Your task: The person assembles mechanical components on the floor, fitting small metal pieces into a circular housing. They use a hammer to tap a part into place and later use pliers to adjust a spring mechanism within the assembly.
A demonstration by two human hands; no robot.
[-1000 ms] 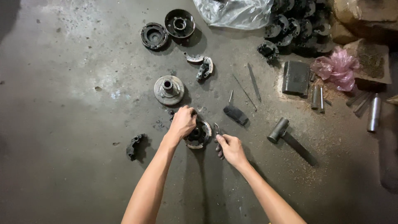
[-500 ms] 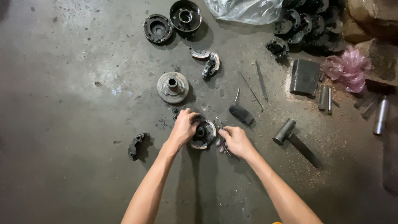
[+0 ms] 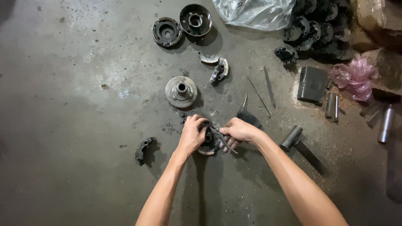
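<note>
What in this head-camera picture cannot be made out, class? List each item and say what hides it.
- Round dark part on the floor: mostly covered by the left hand and right hand.
- Thin metal tool in the right hand's grip: too small to identify.
- Pile of dark parts: in shadow, single pieces indistinct.
- Clear plastic bag: cut off by the top edge.
- Metal cylinder: surroundings too dark to read.
</note>
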